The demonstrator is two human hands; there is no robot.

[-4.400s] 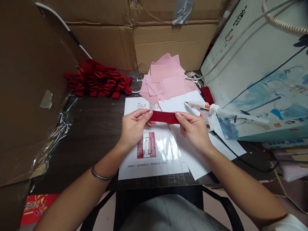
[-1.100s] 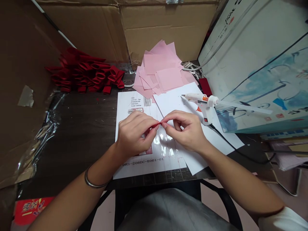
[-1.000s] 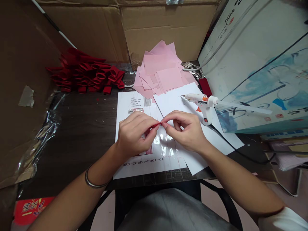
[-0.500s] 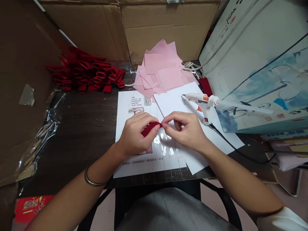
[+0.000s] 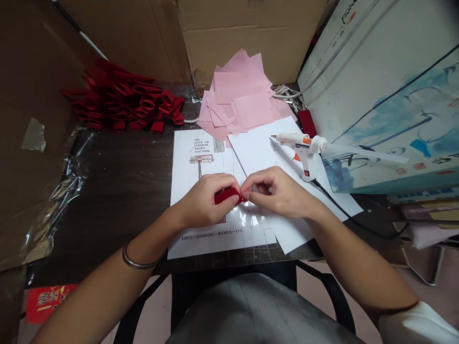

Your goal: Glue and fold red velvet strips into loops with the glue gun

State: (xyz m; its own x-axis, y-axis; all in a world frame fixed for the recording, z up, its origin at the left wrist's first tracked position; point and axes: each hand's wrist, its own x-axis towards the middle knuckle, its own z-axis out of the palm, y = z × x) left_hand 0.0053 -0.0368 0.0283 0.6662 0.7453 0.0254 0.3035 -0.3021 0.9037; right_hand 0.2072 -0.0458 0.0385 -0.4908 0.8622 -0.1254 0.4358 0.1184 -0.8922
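Observation:
A small folded piece of red fabric (image 5: 225, 195) is held over the printed white sheet (image 5: 211, 243). My left hand (image 5: 210, 199) is closed round it, thumb on top. The fingertips of my right hand (image 5: 274, 193) pinch at its right end, touching the left fingertips; the exact spot they grip is partly hidden. Right of my hands, a white and orange glue gun (image 5: 303, 148) rests on another white sheet (image 5: 258, 143), its nozzle pointing left.
Red fabric pieces (image 5: 125, 100) are heaped at the back left. Pink paper pieces (image 5: 247, 91) lie at the back centre, with metal clips (image 5: 292, 98) beside them. Cardboard (image 5: 251, 38) stands behind. A black cable (image 5: 333, 208) runs right from the glue gun.
The camera view has shifted slightly. Both hands remain together at the red fabric, which now shows a little more between the left thumb and fingers.

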